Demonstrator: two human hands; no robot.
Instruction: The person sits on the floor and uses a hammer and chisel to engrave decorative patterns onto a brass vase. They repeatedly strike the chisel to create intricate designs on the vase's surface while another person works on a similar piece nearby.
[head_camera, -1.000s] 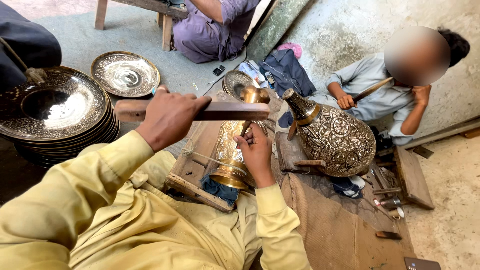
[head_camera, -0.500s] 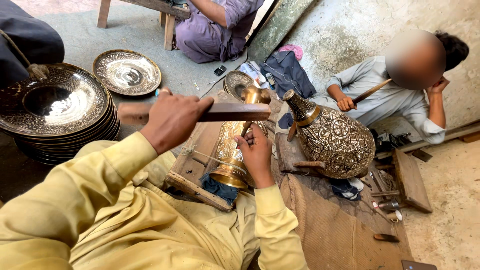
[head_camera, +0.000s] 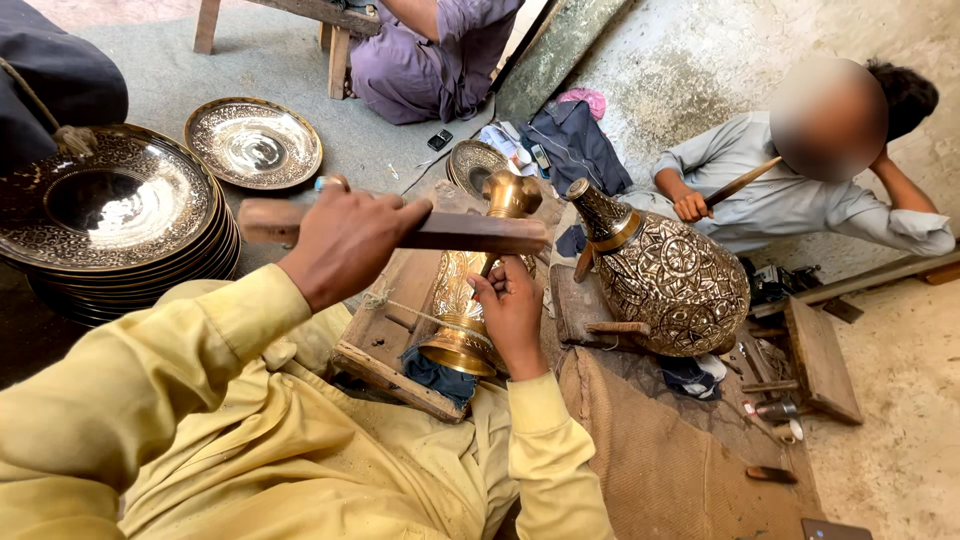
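While the left hand (head_camera: 345, 240) is closed around a flat wooden mallet (head_camera: 470, 232), holding it level above the work, the right hand (head_camera: 512, 312) sits lower, its fingers pinched on a thin chisel (head_camera: 487, 266) whose tip rests against a brass vase (head_camera: 468, 300). The vase lies tilted on a wooden block (head_camera: 385, 345), its flared foot toward the person in yellow sleeves and its rounded top (head_camera: 512, 192) pointing away, just beneath the far end of the mallet. So the vase is directly below the left hand's mallet and touching the right hand, which rests along its right side.

To the right, just beside the block, stands a larger engraved brass vessel (head_camera: 670, 280), round-bellied, with its neck tilted up to the left. Beyond it sits another person in pale grey, one hand (head_camera: 692, 206) gripping a wooden stick (head_camera: 740, 182). On the left a stack of engraved metal bowls (head_camera: 110, 215) rests on the floor, with a single decorated plate (head_camera: 253, 142) lying flat behind it. Small tools (head_camera: 775, 408) lie scattered on the ground to the right, near a wooden board (head_camera: 820, 358).
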